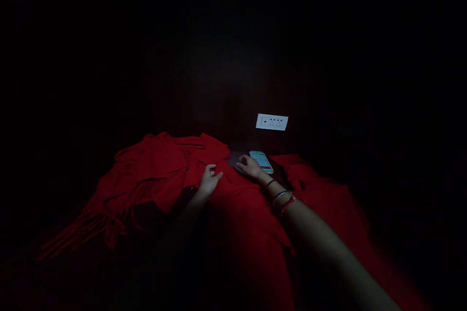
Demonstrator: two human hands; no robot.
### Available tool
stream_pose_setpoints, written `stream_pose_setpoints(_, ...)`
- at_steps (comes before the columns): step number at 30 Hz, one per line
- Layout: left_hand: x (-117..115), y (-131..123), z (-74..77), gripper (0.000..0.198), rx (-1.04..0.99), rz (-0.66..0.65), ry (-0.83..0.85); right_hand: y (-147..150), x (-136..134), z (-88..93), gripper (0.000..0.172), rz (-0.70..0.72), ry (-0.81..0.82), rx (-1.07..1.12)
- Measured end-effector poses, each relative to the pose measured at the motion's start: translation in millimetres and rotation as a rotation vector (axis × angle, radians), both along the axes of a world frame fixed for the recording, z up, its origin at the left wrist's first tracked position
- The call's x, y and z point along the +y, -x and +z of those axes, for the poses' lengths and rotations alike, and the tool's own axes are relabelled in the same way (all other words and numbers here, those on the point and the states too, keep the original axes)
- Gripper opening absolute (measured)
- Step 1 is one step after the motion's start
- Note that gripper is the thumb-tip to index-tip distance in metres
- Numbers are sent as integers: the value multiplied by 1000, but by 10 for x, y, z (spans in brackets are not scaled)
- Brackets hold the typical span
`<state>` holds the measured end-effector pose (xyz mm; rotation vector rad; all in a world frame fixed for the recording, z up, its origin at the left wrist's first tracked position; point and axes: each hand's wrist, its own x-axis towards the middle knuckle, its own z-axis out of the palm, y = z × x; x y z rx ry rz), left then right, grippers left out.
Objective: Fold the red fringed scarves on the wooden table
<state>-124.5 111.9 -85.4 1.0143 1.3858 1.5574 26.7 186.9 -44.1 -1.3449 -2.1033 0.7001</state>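
Observation:
A red fringed cloth [156,175] lies rumpled across a dark surface. On its middle rests my left hand [209,181], fingers bent and pinching a fold of the fabric. My right hand [250,166] reaches further back, fingers curled down on the cloth right beside a lit phone [261,161] that lies face up. Several bangles ring my right wrist [282,199]. Whether the right hand grips the fabric or only presses on it is unclear.
A white wall socket plate [272,122] is mounted on the dark wall behind the phone. The cloth's tassels [83,233] trail to the lower left. Everything else is in darkness.

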Motion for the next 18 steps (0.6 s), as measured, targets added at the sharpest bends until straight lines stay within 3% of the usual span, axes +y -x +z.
stream_pose_setpoints(4, 41, -1, -51, 36, 13, -31, -27, 131, -56, -9, 27, 174, -73, -307)
stream_pose_setpoints(7, 67, 32, -66, 41, 134, 52, 29, 203, -37, 14, 23, 145, -8, -457)
stream_pose_setpoints(10, 34, 61, -19, 49, 270, 96, 127, 212, 11, 36, 17, 102, 5, -472)
stream_pose_setpoints(12, -18, 65, 36, 53, 293, 55, 160, 192, 35, 42, 18, 103, 8, -461)
stream_pose_setpoints(18, -120, 55, 134, 47, 260, -46, 106, 154, 49, 58, 13, 238, 93, -373)
